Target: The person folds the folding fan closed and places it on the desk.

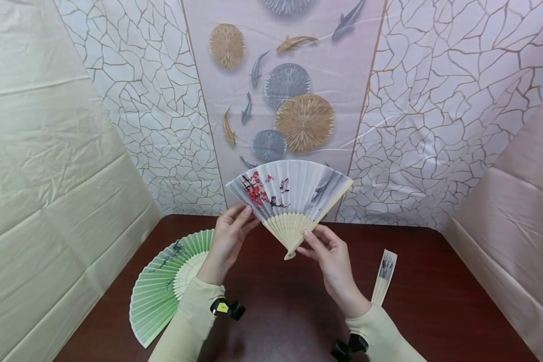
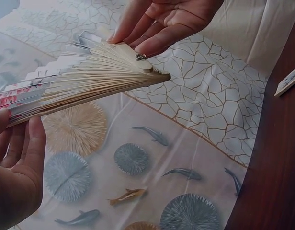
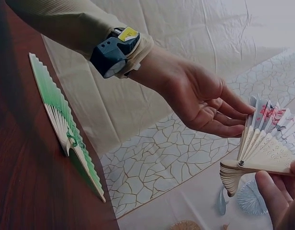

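Observation:
A folding fan with a white leaf, red blossoms and grey brushwork is spread above the table, its pale ribs meeting at a rivet near the bottom. My left hand pinches its left edge between thumb and fingers, where leaf meets ribs. Low on the right guard, close to the pivot, my right hand grips it with thumb in front and fingers behind. In the right wrist view the left hand holds the outer rib from the side.
On the dark red table, a green fan lies spread at the left, partly behind my left forearm. A folded fan lies to the right, beside my right wrist. Patterned cloth hangs behind the table.

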The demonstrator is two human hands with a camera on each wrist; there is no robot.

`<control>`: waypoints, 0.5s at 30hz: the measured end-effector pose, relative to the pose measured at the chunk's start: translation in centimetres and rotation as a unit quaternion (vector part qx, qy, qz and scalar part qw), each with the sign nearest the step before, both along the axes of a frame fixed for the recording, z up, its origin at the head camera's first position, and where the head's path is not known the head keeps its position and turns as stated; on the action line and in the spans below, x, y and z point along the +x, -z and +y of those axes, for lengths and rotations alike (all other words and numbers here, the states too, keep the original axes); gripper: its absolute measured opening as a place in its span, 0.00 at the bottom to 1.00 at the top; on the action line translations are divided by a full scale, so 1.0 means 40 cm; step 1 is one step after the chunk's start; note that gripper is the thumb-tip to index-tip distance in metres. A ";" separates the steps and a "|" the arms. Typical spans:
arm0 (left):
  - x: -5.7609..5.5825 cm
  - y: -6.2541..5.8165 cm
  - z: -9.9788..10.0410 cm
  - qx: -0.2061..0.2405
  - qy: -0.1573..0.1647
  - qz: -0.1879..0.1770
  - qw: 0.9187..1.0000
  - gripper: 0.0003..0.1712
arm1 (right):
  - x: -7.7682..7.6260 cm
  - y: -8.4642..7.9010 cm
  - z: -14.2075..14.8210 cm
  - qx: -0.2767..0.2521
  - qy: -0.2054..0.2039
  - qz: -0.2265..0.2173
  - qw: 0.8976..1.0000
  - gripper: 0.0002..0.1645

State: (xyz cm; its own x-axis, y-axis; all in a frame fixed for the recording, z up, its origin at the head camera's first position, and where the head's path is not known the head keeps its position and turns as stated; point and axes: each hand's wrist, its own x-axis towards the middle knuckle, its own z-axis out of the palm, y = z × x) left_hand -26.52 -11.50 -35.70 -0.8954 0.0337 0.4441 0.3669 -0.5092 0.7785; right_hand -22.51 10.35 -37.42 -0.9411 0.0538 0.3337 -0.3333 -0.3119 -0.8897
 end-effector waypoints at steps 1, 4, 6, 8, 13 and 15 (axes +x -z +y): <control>0.000 0.000 0.000 0.001 0.000 0.000 1.000 0.13 | 0.000 0.000 0.000 0.002 -0.001 -0.001 1.000 0.13; -0.001 0.000 0.001 0.000 0.000 0.000 1.000 0.12 | 0.002 0.000 0.000 0.008 -0.002 -0.003 1.000 0.13; -0.002 0.000 0.002 -0.001 0.001 -0.003 1.000 0.12 | 0.002 0.001 0.000 0.010 -0.004 -0.007 1.000 0.13; -0.003 0.000 0.003 -0.002 0.002 -0.007 1.000 0.12 | 0.001 0.002 -0.001 0.011 -0.006 -0.010 1.000 0.13; -0.002 0.000 0.004 -0.005 -0.001 -0.013 1.000 0.12 | 0.001 0.004 -0.002 0.013 -0.008 -0.013 1.000 0.14; -0.001 0.000 0.005 -0.008 -0.003 -0.015 1.000 0.12 | 0.002 0.005 -0.002 0.015 -0.007 -0.013 1.000 0.15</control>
State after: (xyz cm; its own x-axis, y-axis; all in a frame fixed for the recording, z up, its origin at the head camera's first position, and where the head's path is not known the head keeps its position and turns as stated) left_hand -26.57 -11.28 -35.71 -0.9081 0.0362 0.4172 0.3466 -0.4941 0.7973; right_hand -22.43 10.28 -37.63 -0.9503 0.0301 0.3100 -0.3051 -0.2891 -0.9074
